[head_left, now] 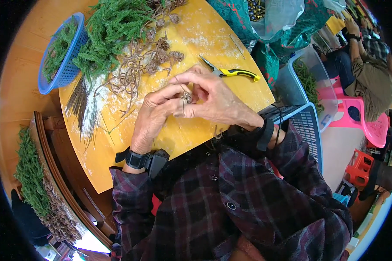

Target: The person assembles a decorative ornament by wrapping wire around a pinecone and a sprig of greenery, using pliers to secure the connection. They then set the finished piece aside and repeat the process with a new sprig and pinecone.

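Note:
Above the near part of the yellow table (pixel 183 139), my left hand (pixel 157 111) and my right hand (pixel 215 98) meet with fingers pinched around a small pine cone (pixel 187 96). A thin dark wire seems to run down from it between the fingertips; most of the cone is hidden. Just beyond my right hand lie pliers (pixel 237 73) with yellow and black handles, jaws pointing away to the left. Brown curled stems (pixel 125 80) are heaped past my left hand, and several loose pine cones (pixel 176 56) lie farther back. A bundle of dark wires (pixel 77 98) rests at the left.
Green artificial sprigs (pixel 113 32) pile up at the back, next to a blue basket (pixel 80 54) of greenery. White powder dusts the tabletop. At right stand a clear bin (pixel 287 80), a blue crate (pixel 311 126) and green plastic bags (pixel 270 65). A person (pixel 370 74) sits beyond.

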The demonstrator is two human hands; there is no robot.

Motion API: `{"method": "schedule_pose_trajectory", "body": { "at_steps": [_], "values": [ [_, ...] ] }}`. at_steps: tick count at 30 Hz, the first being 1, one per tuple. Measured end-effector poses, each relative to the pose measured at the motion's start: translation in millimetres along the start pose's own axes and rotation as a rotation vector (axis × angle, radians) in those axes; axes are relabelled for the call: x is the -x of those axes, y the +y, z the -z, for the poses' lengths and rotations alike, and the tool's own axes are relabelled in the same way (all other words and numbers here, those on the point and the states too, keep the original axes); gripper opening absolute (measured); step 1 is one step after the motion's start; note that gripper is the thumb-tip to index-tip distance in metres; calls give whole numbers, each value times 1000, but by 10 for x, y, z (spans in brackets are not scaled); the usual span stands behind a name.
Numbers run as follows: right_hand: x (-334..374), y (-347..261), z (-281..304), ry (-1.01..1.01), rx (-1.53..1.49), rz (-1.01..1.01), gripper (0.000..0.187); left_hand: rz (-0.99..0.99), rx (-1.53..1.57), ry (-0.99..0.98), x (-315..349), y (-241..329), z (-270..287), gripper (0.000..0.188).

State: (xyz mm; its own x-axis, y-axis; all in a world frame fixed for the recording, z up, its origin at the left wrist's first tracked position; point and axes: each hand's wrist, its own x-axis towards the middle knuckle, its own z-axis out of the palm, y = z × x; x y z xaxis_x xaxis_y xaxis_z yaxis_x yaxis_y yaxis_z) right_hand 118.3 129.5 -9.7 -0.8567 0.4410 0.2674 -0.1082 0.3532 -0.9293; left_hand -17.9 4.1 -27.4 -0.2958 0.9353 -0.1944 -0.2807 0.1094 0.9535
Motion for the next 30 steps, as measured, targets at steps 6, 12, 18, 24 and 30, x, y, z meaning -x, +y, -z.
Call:
{"method": "schedule_pose_trajectory", "body": {
  "at_steps": [6,12,18,24,30],
  "values": [
    [12,94,29,6,-107,-19,20,-51,-48,-106,-41,-67,-15,24],
    [34,54,5,75,-324,-165,5,42,-5,-123,-16,3,-126,23],
    [22,50,9,57,-198,-89,8,63,97,-158,-22,-47,-71,25],
    [-9,95,102,-140,-385,-158,11,74,306,-189,-21,-41,-48,29],
    [-18,130,116,-189,-396,-162,11,92,296,-196,-2,-40,-43,30]
  ]
}}
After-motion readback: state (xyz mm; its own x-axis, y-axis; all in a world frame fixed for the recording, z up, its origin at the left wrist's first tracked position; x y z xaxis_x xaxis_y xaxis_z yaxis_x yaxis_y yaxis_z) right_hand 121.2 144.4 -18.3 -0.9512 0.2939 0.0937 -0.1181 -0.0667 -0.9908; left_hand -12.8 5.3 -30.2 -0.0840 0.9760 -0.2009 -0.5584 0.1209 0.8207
